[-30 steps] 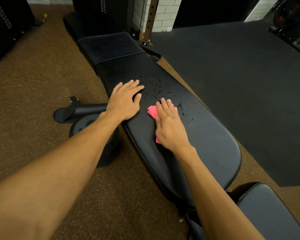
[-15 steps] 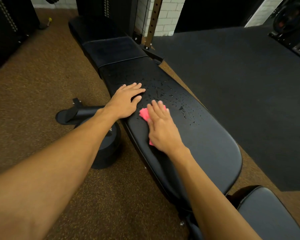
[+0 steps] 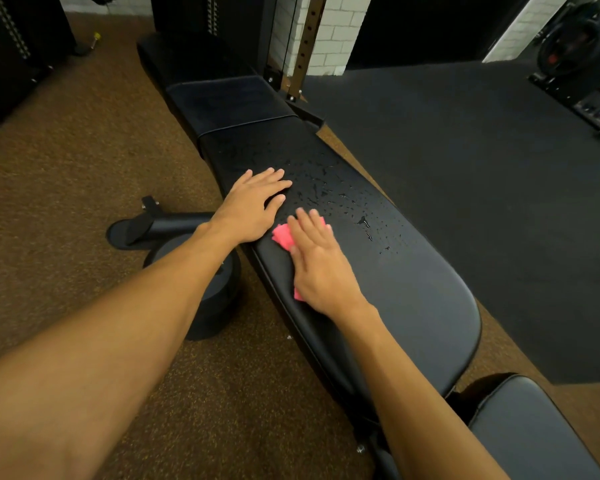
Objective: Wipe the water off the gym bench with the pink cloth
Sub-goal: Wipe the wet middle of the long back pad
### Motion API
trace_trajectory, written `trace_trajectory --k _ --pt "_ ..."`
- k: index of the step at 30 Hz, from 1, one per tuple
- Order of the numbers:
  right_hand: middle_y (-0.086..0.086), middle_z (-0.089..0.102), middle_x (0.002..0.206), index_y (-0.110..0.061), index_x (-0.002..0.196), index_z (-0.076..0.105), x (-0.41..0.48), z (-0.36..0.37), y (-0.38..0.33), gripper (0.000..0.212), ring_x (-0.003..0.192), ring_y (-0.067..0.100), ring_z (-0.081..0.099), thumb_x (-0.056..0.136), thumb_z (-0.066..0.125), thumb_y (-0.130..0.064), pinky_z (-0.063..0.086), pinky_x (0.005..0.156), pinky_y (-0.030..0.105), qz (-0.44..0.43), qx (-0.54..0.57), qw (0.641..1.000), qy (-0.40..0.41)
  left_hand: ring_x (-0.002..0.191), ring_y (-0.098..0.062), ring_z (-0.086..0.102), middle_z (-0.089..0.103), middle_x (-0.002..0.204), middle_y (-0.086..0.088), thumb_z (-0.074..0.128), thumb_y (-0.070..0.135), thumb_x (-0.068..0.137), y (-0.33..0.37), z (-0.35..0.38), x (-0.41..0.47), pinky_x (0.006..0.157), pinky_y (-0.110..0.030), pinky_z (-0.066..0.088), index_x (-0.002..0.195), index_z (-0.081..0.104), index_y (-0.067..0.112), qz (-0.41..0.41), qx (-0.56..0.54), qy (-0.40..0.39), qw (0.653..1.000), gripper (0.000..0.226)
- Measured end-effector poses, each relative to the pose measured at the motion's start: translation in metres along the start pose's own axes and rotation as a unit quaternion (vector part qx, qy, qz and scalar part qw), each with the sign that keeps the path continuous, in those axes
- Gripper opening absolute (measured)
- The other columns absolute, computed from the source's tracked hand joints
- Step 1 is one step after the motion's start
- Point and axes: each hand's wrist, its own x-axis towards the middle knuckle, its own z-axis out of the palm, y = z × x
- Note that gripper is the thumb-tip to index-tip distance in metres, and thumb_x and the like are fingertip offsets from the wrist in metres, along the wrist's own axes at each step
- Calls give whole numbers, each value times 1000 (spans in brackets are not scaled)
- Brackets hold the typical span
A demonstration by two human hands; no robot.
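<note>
A long black padded gym bench (image 3: pixel 413 296) runs from the lower right toward the upper left. Water droplets (image 3: pixel 347 199) speckle its middle section. My right hand (image 3: pixel 321 265) lies flat with straight fingers on the pink cloth (image 3: pixel 282 235), pressing it onto the pad near the bench's left edge; most of the cloth is hidden under the palm. My left hand (image 3: pixel 253 206) rests flat on the pad just beyond and left of the cloth, fingers spread, touching the edge of the wet patch.
A black bench foot and round base (image 3: pixel 201 282) sit on the brown floor left of the bench. A second black pad (image 3: pixel 527 431) is at lower right. A dark rubber mat (image 3: pixel 465 174) lies to the right, with a rack upright (image 3: pixel 305 46) and weight equipment (image 3: pixel 575 46) behind.
My right hand has slid the pink cloth leftward across the pad, closer to my left hand. The left hand has stayed where it was.
</note>
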Motion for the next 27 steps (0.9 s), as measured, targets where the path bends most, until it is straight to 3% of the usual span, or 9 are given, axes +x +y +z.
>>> trace_trajectory --k 2,4,7,10,12,16,19,21,27 --pt "0 16 177 -14 167 28 -21 -3 6 53 165 16 0 115 38 -23 -1 134 35 -62 1 998 -27 160 -12 21 34 170 3 43 28 113 2 0 -2 132 -41 7 158 47 23 2 5 3 1000 45" --pt "-6 15 177 -18 168 27 -43 -7 19 53 164 8 -1 116 37 -26 -1 133 31 -71 3 997 -37 160 -11 20 33 170 3 41 30 113 3 1 -5 132 -41 6 158 46 24 1 13 4 1000 46" --pt "-8 13 177 -20 168 26 -58 -14 38 54 163 6 -1 116 36 -27 3 134 35 30 13 999 3 160 -9 17 29 172 6 37 33 114 4 3 -7 132 -39 4 160 42 26 -3 33 1 999 47" --pt "0 10 178 -16 169 23 -32 -16 37 55 165 17 -3 116 32 -30 -2 134 38 138 -7 990 38 161 -8 14 25 173 8 34 36 113 5 3 -5 132 -38 2 162 39 29 -7 60 4 998 49" --pt "4 6 178 -14 169 20 -6 -12 27 57 165 22 -6 116 30 -32 -5 132 39 163 -19 986 39 161 -8 13 23 173 8 34 38 113 5 3 -4 132 -39 2 162 38 30 -5 74 3 997 51" --pt "2 9 178 -18 169 22 13 -1 5 56 164 19 -6 116 31 -34 -5 133 41 92 -5 996 19 161 -9 11 20 174 8 32 40 112 4 4 -3 131 -38 1 163 35 30 5 94 -8 996 52" --pt "-5 13 177 -21 168 26 -7 -3 5 53 164 12 -3 116 33 -30 -3 134 36 20 -2 1000 -3 161 -9 9 18 175 8 31 40 112 5 3 2 131 -39 0 164 32 31 5 105 -15 994 53" --pt "-9 15 176 -23 168 27 -27 -8 16 52 163 7 -1 116 33 -29 -3 133 33 15 4 1000 -7 162 -9 8 16 175 8 30 41 112 5 3 2 131 -39 -1 165 30 32 0 106 -22 994 54" --pt "1 13 177 -15 168 26 -41 -19 48 54 165 18 0 116 32 -28 0 134 39 164 -14 985 59 162 -9 4 12 176 10 27 42 113 6 1 0 132 -39 -1 166 26 35 -14 117 -46 992 54"
